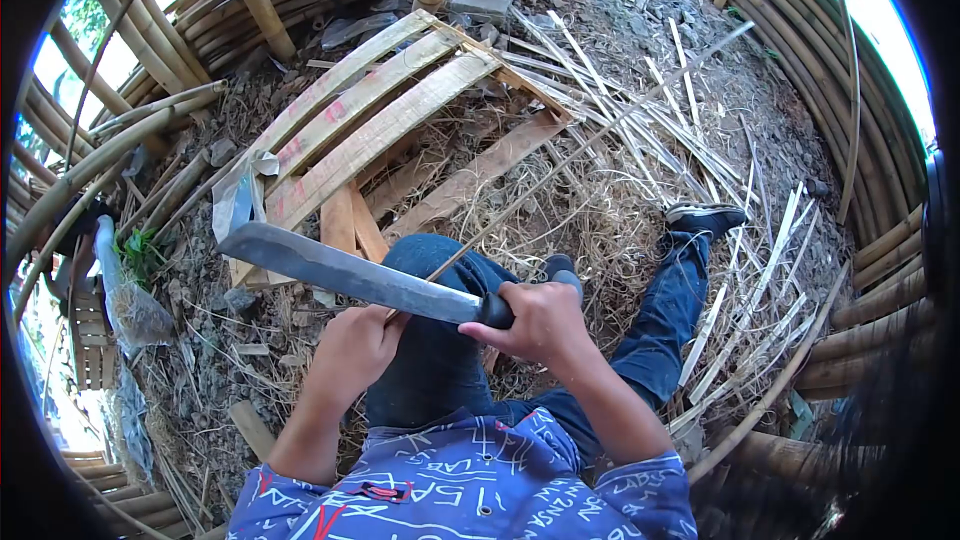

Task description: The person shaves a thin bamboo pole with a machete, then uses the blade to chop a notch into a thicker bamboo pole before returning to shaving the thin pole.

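Observation:
My right hand (542, 323) is wrapped round the black handle of a machete (350, 277). Its broad grey blade points left across my lap, passing over my bent knee. Close below the blade, my left hand (356, 348) pinches the near end of a long, thin bamboo strip (575, 162). From those fingers the strip runs under the blade, over my knee and up to the far right. The blade overlaps the strip near my left fingertips in this view.
A wooden pallet (385, 125) leans on the ground ahead. Split bamboo strips (640, 145) lie in a heap to the right, with curled shavings (530, 230) around my legs. Bamboo pole walls (790, 70) curve round both sides. A grey stone block (482, 0) stands behind the pallet.

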`<state>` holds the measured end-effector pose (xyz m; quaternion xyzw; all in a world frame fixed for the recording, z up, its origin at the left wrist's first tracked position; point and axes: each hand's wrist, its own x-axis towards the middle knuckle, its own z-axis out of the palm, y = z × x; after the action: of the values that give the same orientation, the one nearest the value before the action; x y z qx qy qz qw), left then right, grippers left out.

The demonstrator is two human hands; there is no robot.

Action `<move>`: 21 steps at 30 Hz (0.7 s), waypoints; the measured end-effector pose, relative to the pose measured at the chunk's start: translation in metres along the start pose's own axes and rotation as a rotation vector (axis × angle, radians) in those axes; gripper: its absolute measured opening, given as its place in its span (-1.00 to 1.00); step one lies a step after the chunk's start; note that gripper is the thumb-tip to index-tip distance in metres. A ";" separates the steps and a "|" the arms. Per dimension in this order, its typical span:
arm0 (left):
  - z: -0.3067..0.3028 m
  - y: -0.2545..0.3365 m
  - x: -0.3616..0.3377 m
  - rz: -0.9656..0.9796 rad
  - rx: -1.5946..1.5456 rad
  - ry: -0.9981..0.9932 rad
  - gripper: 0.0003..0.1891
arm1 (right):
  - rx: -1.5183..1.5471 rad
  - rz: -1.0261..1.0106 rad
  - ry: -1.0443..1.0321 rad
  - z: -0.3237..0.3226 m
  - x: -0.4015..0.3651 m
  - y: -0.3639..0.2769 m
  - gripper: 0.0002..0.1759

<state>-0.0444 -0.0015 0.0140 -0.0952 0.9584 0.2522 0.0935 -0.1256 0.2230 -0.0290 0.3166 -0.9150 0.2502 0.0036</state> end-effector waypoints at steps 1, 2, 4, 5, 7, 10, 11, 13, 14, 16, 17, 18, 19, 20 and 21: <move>0.002 -0.002 -0.001 0.046 -0.021 0.035 -0.71 | -0.007 0.000 -0.001 -0.005 -0.001 0.001 -0.30; 0.003 -0.003 -0.001 0.090 -0.044 0.076 -0.71 | -0.033 -0.014 0.025 -0.011 -0.001 0.002 -0.30; 0.002 -0.006 0.001 0.060 -0.045 0.040 -0.69 | -0.023 0.003 0.076 -0.014 -0.001 0.015 -0.30; 0.001 -0.008 0.000 0.033 -0.039 -0.001 -0.65 | -0.042 0.027 0.071 -0.016 -0.004 0.019 -0.30; 0.001 -0.006 -0.001 0.021 -0.029 0.017 -0.63 | -0.062 0.035 0.063 -0.019 -0.005 0.020 -0.30; -0.003 -0.005 0.000 0.038 -0.006 0.016 -0.60 | -0.094 0.048 0.066 -0.022 -0.008 0.023 -0.31; -0.003 -0.006 -0.001 0.046 -0.002 0.002 -0.59 | -0.096 0.017 0.106 -0.019 -0.011 0.030 -0.32; -0.004 -0.010 0.000 0.053 -0.036 0.000 -0.59 | -0.114 0.002 0.135 -0.019 -0.015 0.047 -0.33; -0.004 -0.012 0.001 0.073 -0.068 -0.003 -0.58 | -0.125 0.062 0.122 -0.020 -0.018 0.055 -0.30; -0.006 -0.011 0.002 0.065 -0.044 -0.014 -0.58 | -0.133 0.056 0.123 -0.023 -0.021 0.060 -0.28; -0.007 -0.010 0.003 0.071 -0.011 -0.025 -0.58 | -0.136 0.055 0.118 -0.023 -0.023 0.063 -0.28; -0.007 -0.011 0.003 0.071 -0.014 -0.025 -0.58 | -0.145 0.035 0.150 -0.022 -0.024 0.066 -0.26; -0.007 -0.012 0.004 0.079 -0.027 -0.033 -0.58 | -0.153 0.009 0.183 -0.023 -0.024 0.069 -0.25; -0.008 -0.013 0.003 0.083 -0.040 -0.041 -0.58 | -0.152 0.002 0.181 -0.026 -0.025 0.072 -0.25; -0.007 -0.014 0.003 0.075 -0.042 -0.041 -0.58 | -0.170 0.039 0.145 -0.030 -0.028 0.074 -0.25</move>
<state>-0.0447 -0.0173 0.0126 -0.0561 0.9537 0.2775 0.1016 -0.1508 0.3029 -0.0412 0.2783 -0.9362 0.1940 0.0916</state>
